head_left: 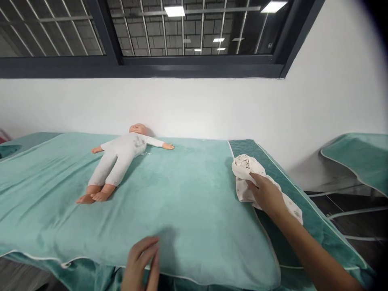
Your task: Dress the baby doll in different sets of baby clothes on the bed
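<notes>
My right hand (266,194) pinches the upper edge of a bunched white baby garment (291,208) with small faint prints. It rests across the right edge of the light green cover, and its exact cut is hidden by the folds. Low in the picture, my left hand (142,262) hovers over the front edge of the bed, empty, with its fingers loosely curved and apart. A baby doll (125,145) in a white long-sleeved suit lies on its back at the left, arms spread and feet bare, with grey smudges on its chest.
A light green cover (194,202) lies over the bed, above a darker green quilted layer (303,250) at the right. Behind stands a white wall (194,107) under a barred window (194,32). Another green-covered surface (363,157) stands at the far right, beyond a gap.
</notes>
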Demonstrator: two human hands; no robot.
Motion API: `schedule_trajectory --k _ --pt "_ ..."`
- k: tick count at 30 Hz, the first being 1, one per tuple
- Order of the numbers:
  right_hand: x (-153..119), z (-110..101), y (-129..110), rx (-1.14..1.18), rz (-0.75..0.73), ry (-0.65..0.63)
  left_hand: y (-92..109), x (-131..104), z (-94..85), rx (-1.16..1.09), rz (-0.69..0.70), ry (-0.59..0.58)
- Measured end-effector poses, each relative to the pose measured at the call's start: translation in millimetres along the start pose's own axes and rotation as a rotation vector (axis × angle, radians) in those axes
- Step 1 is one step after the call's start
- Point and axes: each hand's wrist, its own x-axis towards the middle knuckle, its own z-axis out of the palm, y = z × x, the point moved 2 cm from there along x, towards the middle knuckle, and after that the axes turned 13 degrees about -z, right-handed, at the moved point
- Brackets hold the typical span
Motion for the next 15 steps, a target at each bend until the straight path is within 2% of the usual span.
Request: schedule_trajectory --k 2,4,6,7,9,11,12,15 --pt "9 -5 -19 0.164 0.030 0.112 23 37 44.5 -0.271 -0.147 -0.185" --pt "14 -7 -48 0.345 0.037 0.205 47 75 90.2 -0.632 -0.318 -0.401" --pt "15 -6 -84 0.510 -0.007 0.221 66 108 128.0 -0.906 -0.438 -0.618" --pt "13 -3 -102 0.565 -0.073 0.187 72 122 141.0 -1.002 -0.471 -0.671" --pt "8 4 -135 0.607 -0.308 0.028 74 141 155.3 -1.101 -0.532 -0.695" --pt "5 12 -154 0.621 -0.448 -0.084 69 150 156.5 -1.160 -0.568 -0.665" --pt "6 16 -157 0.620 -0.452 -0.082 66 150 154.2 -1.176 -0.571 -0.652" --pt "21 25 -152 0.569 -0.330 0.072 63 145 146.1 -1.196 -0.557 -0.672"
